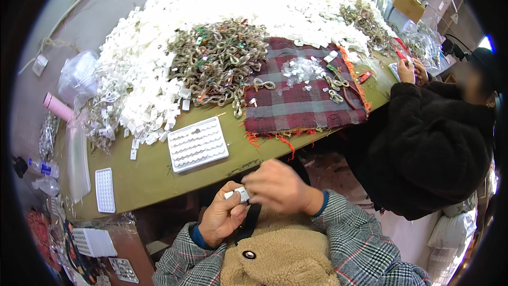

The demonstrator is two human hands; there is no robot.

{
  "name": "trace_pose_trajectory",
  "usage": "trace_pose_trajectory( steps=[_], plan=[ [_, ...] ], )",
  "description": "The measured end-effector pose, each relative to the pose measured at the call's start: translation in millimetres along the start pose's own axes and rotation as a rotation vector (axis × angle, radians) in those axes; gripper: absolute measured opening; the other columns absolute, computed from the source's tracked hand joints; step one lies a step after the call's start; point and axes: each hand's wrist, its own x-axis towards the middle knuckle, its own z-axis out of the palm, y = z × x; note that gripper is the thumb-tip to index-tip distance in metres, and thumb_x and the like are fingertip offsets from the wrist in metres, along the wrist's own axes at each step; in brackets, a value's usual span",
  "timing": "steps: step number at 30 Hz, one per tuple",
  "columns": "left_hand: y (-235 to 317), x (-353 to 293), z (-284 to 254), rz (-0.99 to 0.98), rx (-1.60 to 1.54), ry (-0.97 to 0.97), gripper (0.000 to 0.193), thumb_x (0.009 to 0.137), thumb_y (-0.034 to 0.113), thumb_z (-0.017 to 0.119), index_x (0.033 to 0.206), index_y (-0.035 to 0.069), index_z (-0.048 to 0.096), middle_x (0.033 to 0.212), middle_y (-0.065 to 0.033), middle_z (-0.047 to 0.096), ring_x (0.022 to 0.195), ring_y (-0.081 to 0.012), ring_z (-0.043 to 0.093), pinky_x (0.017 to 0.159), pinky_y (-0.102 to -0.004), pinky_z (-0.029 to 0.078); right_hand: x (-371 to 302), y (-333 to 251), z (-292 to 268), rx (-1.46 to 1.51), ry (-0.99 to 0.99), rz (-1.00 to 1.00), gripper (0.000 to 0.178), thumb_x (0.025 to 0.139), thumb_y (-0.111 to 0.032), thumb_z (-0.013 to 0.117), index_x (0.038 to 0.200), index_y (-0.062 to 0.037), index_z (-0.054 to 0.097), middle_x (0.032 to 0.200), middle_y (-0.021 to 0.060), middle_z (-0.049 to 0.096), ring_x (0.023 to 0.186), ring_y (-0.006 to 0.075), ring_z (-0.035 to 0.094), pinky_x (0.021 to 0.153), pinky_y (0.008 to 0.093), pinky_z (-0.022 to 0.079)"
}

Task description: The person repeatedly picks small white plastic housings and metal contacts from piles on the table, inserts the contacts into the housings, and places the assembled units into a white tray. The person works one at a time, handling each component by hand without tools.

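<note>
My left hand (pixel 223 215) pinches a small white plastic casing (pixel 237 196) between thumb and fingers, just off the table's front edge. My right hand (pixel 279 186) is curled close by its right end; motion smears its fingers, so I cannot tell whether they hold anything. Beyond my hands a white plastic tray (pixel 198 168) with rows of small round white pieces lies on the green table (pixel 153 180). A plaid cloth (pixel 286 111) to its right bears a little heap of clear plastic bits (pixel 303 70) and a few bundled cables (pixel 263 83).
A large heap of white casings (pixel 254 5) covers the back, with a pile of coiled cables (pixel 217 61) before it. An emptier-looking white tray (pixel 105 190) lies at the left. On the right a co-worker's hands (pixel 411 71) hold a small red and white thing.
</note>
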Motion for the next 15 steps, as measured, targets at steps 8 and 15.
trace_pose_trajectory(
  steps=[8,15],
  plan=[
    [4,10,-9,-0.051,0.091,-0.005,0.016,0.097,0.012,0.062,0.110,0.004,0.058,0.098,-0.0191,0.069,0.062,-0.0127,0.058,0.053,-0.0222,0.046,29,103,-52,-0.452,0.230,0.589,0.007,0.085,-0.001,0.065,0.090,0.0026,0.068,0.085,0.0173,0.062,0.078,0.0362,0.063,0.070,0.0409,0.050],
    [14,10,-15,-0.079,0.068,0.018,0.017,0.099,0.015,0.060,0.109,0.002,0.057,0.097,-0.0179,0.069,0.065,-0.0147,0.061,0.055,-0.0244,0.049,52,119,-38,-0.662,0.123,0.686,0.009,0.087,-0.004,0.063,0.094,0.0000,0.068,0.089,0.0159,0.061,0.079,0.0368,0.063,0.070,0.0423,0.051]
  ],
)
